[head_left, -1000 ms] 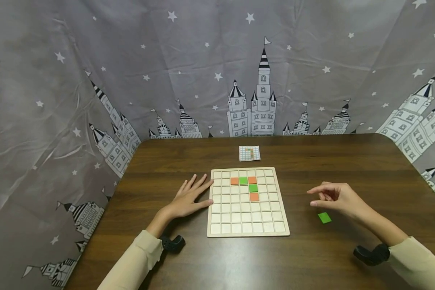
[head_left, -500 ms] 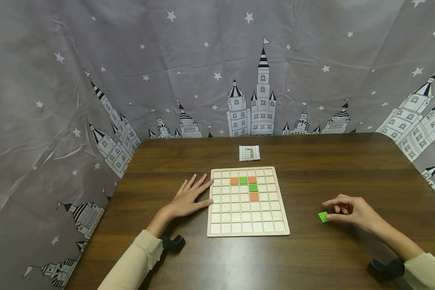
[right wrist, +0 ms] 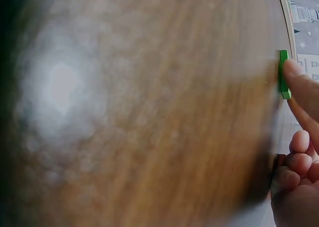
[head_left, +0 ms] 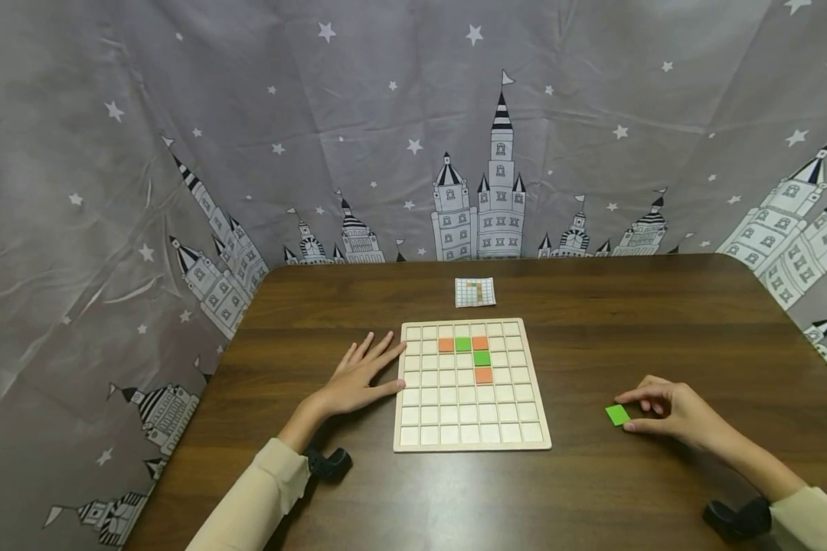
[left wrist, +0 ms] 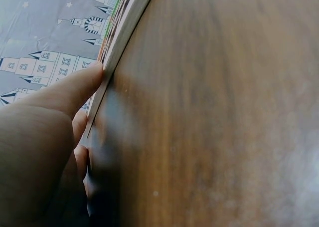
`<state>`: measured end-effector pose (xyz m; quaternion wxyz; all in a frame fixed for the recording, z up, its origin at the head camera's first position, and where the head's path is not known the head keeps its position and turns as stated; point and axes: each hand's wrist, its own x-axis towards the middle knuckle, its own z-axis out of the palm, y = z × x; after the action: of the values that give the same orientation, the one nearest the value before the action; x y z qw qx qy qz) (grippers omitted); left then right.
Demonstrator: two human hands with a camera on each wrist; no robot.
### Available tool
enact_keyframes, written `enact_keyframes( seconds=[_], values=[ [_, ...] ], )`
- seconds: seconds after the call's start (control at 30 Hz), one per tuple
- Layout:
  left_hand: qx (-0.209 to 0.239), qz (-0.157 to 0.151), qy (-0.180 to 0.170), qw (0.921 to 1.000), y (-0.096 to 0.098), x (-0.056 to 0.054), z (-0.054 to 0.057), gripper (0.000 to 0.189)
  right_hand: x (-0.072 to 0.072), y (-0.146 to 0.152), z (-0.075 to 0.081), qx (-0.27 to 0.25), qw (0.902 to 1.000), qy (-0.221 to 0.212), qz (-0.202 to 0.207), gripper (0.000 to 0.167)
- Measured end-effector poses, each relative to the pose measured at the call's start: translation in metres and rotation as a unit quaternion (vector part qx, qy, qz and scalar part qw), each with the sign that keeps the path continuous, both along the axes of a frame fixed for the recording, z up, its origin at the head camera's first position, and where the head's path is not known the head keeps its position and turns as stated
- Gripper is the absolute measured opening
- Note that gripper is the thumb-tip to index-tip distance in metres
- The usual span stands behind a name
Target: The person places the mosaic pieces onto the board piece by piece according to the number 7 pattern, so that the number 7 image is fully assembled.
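Observation:
On the brown table, the fingers of the left hand (head_left: 358, 385) are spread, with thumb and index fingertip against the left edge of a pale wooden grid board (head_left: 448, 442). Several orange and green square tiles sit in its cells, such as a green tile (head_left: 482, 358) and an orange tile (head_left: 483, 376). To the right of the board, the right hand (head_left: 682, 413) pinches a loose green tile (head_left: 616, 415) at its edges between thumb and index finger; its other fingers are curled in. In the right wrist view, the thumb (right wrist: 294, 70) overlaps this green tile (right wrist: 283, 75).
A small pattern card (head_left: 475, 292) with a printed coloured grid lies beyond the board. The wooden table (head_left: 317, 306) ends at a grey curtain (head_left: 358, 115) printed with castles and stars. Both wrists wear black cameras.
The right hand has moved right and down to the loose green tile, and its thumb and index finger have closed on the edges. The left hand and the board have stayed put.

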<state>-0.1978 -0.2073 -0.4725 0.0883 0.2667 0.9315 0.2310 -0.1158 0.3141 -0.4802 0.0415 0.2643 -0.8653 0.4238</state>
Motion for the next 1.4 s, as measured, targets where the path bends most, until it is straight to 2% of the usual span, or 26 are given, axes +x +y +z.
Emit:
enact_keyframes(
  seconds=[0.27,0.53,0.77,1.07,1.4],
  values=[
    [-0.001,0.001,-0.005,1.0,-0.001,0.002,-0.001,0.073,0.001,0.0,0.0,0.012,0.9999,0.0,0.004,0.029],
    [0.004,0.004,-0.006,1.0,-0.002,0.002,-0.002,0.073,0.001,-0.002,0.0,0.024,0.9992,0.032,0.01,0.031],
    [0.002,0.003,-0.006,1.0,-0.001,0.002,-0.001,0.073,0.0,-0.003,0.0,0.02,0.9989,0.04,0.009,0.031],
    [0.001,0.004,-0.008,1.0,-0.002,0.001,-0.001,0.074,-0.006,-0.01,0.014,0.012,0.9991,0.039,-0.009,0.031],
    [0.006,0.0,-0.005,1.0,-0.001,0.0,0.001,0.073,-0.017,-0.031,0.03,0.018,0.9984,0.039,-0.036,0.027]
  ],
)
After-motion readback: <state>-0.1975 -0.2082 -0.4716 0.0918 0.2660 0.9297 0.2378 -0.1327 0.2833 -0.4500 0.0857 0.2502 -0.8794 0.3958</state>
